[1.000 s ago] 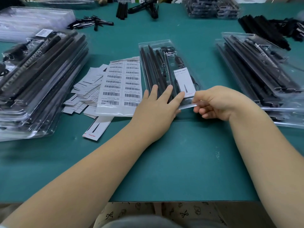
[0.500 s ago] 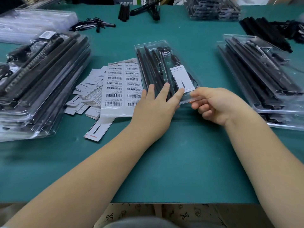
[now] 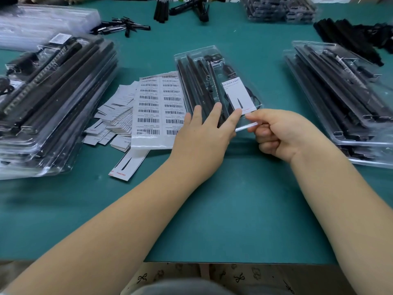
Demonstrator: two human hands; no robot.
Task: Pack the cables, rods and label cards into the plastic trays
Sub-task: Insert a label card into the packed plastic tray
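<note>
The straight fingers (image 3: 217, 111) of the left hand (image 3: 204, 135) are laid flat on a clear plastic tray (image 3: 214, 86) at centre frame. Its near right corner is pinched by the right hand (image 3: 282, 133). Black rods (image 3: 191, 81) and a label card (image 3: 238, 94) are held inside, on the green tabletop (image 3: 234, 209).

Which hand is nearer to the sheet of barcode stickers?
Left. The left hand lies flat on the clear tray, its edge right beside the barcode sticker sheet. The right hand pinches the tray's near corner, farther right of the sheet.
</note>
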